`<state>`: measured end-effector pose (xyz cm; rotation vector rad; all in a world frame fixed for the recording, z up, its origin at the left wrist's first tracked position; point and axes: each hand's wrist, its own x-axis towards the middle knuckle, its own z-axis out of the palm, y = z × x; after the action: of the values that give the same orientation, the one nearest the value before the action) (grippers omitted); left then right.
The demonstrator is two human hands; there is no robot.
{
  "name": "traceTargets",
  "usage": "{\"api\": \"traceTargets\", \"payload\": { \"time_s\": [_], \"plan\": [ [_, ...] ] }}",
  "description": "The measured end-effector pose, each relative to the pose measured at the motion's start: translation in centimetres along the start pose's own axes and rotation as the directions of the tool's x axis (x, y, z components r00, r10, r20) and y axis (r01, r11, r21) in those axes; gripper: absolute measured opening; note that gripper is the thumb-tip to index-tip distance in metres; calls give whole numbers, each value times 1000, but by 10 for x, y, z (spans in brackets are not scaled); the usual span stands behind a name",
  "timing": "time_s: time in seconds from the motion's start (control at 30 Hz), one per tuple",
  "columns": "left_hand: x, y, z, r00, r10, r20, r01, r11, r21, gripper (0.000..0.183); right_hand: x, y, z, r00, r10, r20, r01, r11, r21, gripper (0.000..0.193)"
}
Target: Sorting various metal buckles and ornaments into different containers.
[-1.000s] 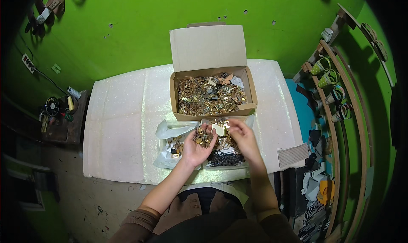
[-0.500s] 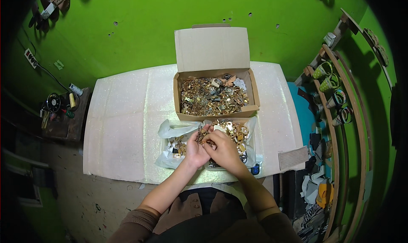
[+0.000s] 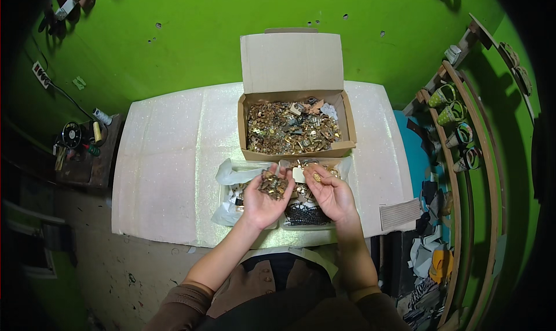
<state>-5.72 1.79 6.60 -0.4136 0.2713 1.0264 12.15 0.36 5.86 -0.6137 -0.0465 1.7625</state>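
My left hand (image 3: 262, 213) is turned palm up and cupped around a heap of small dull-brass metal fittings (image 3: 273, 185). To its right, my right hand (image 3: 337, 199) is also turned palm up, with a small gold-coloured metal piece (image 3: 317, 177) at its fingers. Both hands hover over two lined trays. Pale plastic lining (image 3: 236, 172) shows in the left tray, whose contents are mostly covered by my hand. A dark beaded chain (image 3: 304, 214) lies in the right tray, near gold and silver-coloured fittings.
Behind the trays, an open cardboard box (image 3: 298, 155) is filled with mixed metal fittings. A glittery white sheet (image 3: 162, 157) covers the table, with a ribbed grey piece (image 3: 399, 214) at its right edge. Sandals (image 3: 452, 112) hang on a wooden rack at right; thread spools (image 3: 97, 131) stand at left.
My hands have parted: the right one moved right and turned palm up, holding a gold piece. The heap in my left palm and the dark chain are now uncovered.
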Motion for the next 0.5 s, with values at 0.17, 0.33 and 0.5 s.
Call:
{"api": "traceTargets", "payload": {
  "time_s": [0.17, 0.33, 0.5],
  "plan": [
    [-38, 32, 8, 993, 93, 74, -93, 996, -2, 26, 0, 24, -3, 980, 170, 104, -170, 985, -11, 49],
    [-59, 60, -24, 971, 232, 63, -228, 972, -60, 26, 8, 55, 19, 953, 288, 93, -270, 947, -175, 46],
    [-66, 61, -42, 952, 305, 20, -299, 944, -137, 27, 20, 75, 19, 943, 334, 9, -293, 838, -460, 48]
  ]
}}
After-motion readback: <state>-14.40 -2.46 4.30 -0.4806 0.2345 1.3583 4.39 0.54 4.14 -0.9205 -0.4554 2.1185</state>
